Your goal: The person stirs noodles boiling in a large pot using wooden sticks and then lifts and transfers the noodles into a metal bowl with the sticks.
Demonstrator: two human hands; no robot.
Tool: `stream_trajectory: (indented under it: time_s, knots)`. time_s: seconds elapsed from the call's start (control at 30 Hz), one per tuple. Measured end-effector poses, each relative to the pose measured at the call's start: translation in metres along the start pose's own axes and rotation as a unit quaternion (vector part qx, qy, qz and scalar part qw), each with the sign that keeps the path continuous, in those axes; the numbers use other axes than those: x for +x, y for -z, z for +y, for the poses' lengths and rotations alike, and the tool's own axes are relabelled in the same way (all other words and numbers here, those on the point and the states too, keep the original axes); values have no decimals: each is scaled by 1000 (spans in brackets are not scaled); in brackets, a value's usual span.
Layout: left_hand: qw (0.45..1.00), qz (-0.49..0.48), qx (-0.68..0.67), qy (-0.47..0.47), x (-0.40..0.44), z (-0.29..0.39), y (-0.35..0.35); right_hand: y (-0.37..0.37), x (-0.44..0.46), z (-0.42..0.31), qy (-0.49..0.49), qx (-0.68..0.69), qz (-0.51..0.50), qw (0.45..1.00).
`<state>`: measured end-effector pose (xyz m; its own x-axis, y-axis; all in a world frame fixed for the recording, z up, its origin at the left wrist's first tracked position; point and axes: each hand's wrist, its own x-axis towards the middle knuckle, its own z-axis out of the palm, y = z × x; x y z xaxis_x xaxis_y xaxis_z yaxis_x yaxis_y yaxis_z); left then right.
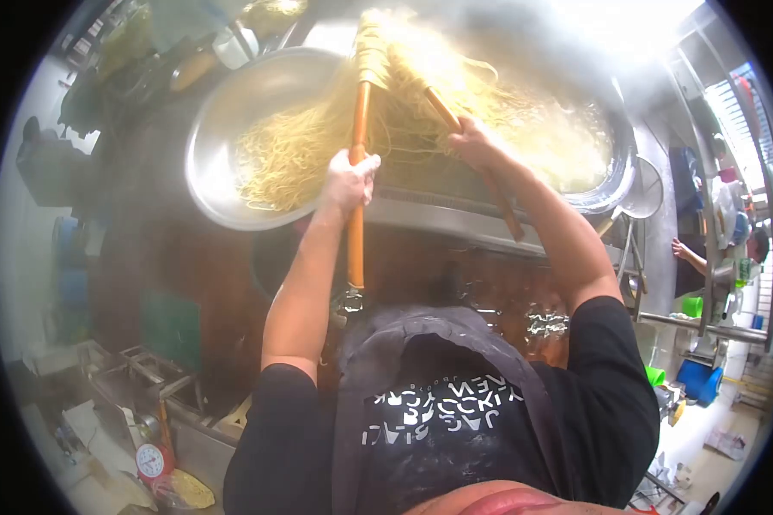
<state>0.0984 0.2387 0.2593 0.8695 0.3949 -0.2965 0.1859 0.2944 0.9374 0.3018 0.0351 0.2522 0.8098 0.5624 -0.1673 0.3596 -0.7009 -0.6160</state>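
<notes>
Wrapped round a long wooden stick (pixel 358 232), my left hand (pixel 349 180) is in front of the metal bowl's right side. My right hand (pixel 477 144) grips a second wooden stick (pixel 500 204), slanting up to the left. Yellow noodles (pixel 404 60) drape over the upper ends of both sticks, which lean toward each other. More noodles (pixel 288 154) lie in the wide metal bowl (pixel 210 163) on the left. To the right, noodles (pixel 567 137) sit in a large steaming pan (pixel 623 163). Steam blurs the pan's far side.
A strainer (pixel 642 189) rests at the pan's right edge. Further right are a metal rail (pixel 704 326), another person's hand (pixel 689 255) and a blue container (pixel 700 380). A dial scale (pixel 150 461) stands at lower left. The floor below the pan looks wet.
</notes>
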Motion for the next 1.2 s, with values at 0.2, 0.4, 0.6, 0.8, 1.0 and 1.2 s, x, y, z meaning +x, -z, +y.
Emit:
stream_trajectory:
  time_s: [0.2, 0.4, 0.6, 0.8, 1.0, 1.2]
  knots:
    - [997, 66, -48, -11, 6, 33, 110, -111, 74, -108, 40, 62, -77, 994]
    - [988, 110, 40, 103, 2, -83, 193, -193, 45, -94, 129, -120, -156, 972]
    - [943, 113, 263, 171, -46, -146, 264, -121, -15, 1, 47, -237, -122, 963]
    - [895, 70, 413, 154, -59, -88, 304, -39, -27, 64, 46, -190, -146, 970]
    - [810, 60, 514, 275, -208, 92, 276, 117, -40, 133, -29, -213, -205, 955]
    - [882, 198, 382, 193, -220, 160, 74, 300, -78, 211, -87, -327, -61, 939]
